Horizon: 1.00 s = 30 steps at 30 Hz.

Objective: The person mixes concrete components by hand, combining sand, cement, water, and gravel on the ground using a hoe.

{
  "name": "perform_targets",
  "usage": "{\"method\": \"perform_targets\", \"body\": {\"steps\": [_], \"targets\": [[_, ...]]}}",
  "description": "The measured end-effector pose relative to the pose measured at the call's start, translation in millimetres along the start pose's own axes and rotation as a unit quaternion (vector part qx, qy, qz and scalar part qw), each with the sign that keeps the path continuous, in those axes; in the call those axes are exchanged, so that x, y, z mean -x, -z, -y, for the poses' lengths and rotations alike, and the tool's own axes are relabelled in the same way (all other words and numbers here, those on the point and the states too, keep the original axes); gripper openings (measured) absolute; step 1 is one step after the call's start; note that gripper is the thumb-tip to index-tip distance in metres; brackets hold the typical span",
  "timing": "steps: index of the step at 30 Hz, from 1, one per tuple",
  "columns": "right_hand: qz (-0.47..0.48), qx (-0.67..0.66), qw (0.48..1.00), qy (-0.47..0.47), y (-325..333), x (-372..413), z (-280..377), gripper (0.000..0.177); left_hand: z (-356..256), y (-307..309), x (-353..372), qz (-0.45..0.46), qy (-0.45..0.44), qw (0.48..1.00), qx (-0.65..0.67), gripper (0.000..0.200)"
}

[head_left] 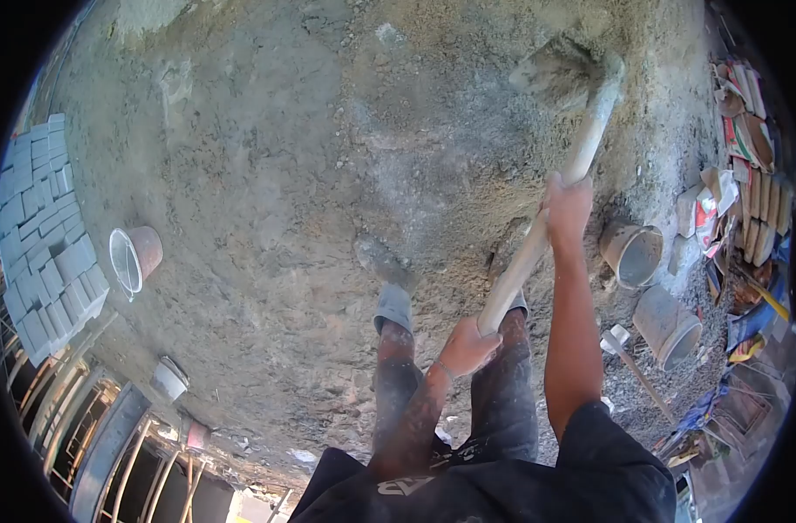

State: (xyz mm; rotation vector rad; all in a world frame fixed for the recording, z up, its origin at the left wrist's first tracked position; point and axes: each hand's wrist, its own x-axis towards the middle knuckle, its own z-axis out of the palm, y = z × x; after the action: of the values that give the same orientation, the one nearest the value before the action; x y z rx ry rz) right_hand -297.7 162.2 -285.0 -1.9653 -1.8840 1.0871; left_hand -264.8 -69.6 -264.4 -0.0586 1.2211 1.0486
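A hoe with a long pale wooden handle [527,261] slants up and to the right across the view. Its dirt-caked blade [555,74] is at the far end, against the grey, gritty ground. My left hand [470,347] wraps round the near end of the handle, in front of my legs. Farther up, my right hand [569,209] is closed round the shaft below the blade. Damp-looking sand and cement-coloured mix [450,166] lies around the blade and my feet. My dusty boots [385,266] stand on it.
Stacked grey blocks [45,235] stand at the left, with a bucket [136,257] beside them. At the right are two dirty buckets [635,253], a long-handled tool [639,375] and piled sacks [758,205]. Wooden poles [132,471] lie at lower left.
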Motion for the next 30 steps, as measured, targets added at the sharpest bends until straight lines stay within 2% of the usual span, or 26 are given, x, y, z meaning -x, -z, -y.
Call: {"method": "perform_targets", "body": {"steps": [1,2,3,4,6,8,10,12,13,14,15,16,18,19,21,23,27,29,30], "targets": [[0.012,0.046,0.999,-0.025,-48.9,10.2,-71.1,0.036,30.5,18.8,9.5,-0.004,0.014,1.0,-0.001,0.013],[0.019,0.091,0.994,-0.05,-83.7,23.4,-128.9,0.039,64.3,34.5,17.9,-0.044,0.047,0.998,-0.018,0.013],[0.075,0.069,0.989,-0.11,-92.0,49.4,-131.1,0.042,88.3,43.9,29.4,-0.083,0.074,0.993,-0.036,0.013],[0.081,0.023,0.987,-0.134,-114.8,55.7,-177.6,0.04,100.2,46.3,36.2,-0.109,0.077,0.989,-0.063,0.014],[0.129,-0.045,0.976,-0.17,-106.2,93.2,-173.4,0.035,128.8,37.4,64.9,-0.152,0.092,0.98,-0.094,0.016],[0.131,-0.028,0.98,-0.144,-98.3,129.5,-160.0,0.031,139.7,37.1,62.6,-0.174,0.078,0.976,-0.105,0.019],[0.151,-0.043,0.977,-0.144,-81.7,148.7,-133.9,0.03,149.7,29.1,84.8,-0.214,0.042,0.958,-0.187,0.023],[0.163,-0.097,0.976,-0.109,-66.2,138.3,-87.9,0.031,168.7,30.2,59.9,-0.252,-0.012,0.953,-0.169,0.021],[0.162,-0.129,0.974,-0.092,-64.4,121.0,-65.2,0.031,140.8,31.2,40.5,-0.23,-0.001,0.957,-0.177,0.018],[0.109,-0.085,0.99,0.012,-70.0,94.6,-54.1,0.032,99.9,26.9,21.4,-0.215,-0.005,0.965,-0.147,0.015],[0.07,-0.024,0.992,0.101,-68.0,65.1,-32.1,0.034,83.8,23.7,-6.9,-0.189,-0.006,0.981,-0.038,0.013],[0.072,-0.024,0.994,0.079,-65.3,37.6,-6.9,0.036,57.6,18.3,-28.3,-0.168,-0.025,0.984,-0.046,0.011],[0.062,0.019,0.991,0.116,-59.7,-12.8,14.2,0.04,30.3,1.4,-68.9,-0.149,-0.044,0.988,0.015,0.01],[0.062,0.019,0.991,0.117,-60.0,-27.1,0.3,0.04,36.6,-10.6,-78.4,-0.149,-0.045,0.988,0.015,0.01],[0.068,0.143,0.98,0.117,-68.6,-45.2,-46.4,0.043,53.9,-37.9,-86.1,-0.08,0.029,0.986,0.141,0.01],[0.106,0.207,0.972,0.01,-73.3,-32.8,-112.5,0.046,93.9,-57.9,-75.2,-0.096,0.094,0.975,0.177,0.01],[0.12,0.126,0.984,-0.036,-52.7,15.1,-201.2,0.044,148.5,-62.8,-29.4,-0.098,0.15,0.983,0.032,0.013],[0.153,0.048,0.978,-0.136,-13.5,50.8,-189.9,0.041,180.4,-70.2,-4.4,-0.118,0.161,0.98,-0.005,0.019],[0.115,0.052,0.987,-0.097,-2.1,65.2,-196.7,0.04,183.1,-73.1,10.0,-0.122,0.156,0.979,-0.05,0.021]]}}
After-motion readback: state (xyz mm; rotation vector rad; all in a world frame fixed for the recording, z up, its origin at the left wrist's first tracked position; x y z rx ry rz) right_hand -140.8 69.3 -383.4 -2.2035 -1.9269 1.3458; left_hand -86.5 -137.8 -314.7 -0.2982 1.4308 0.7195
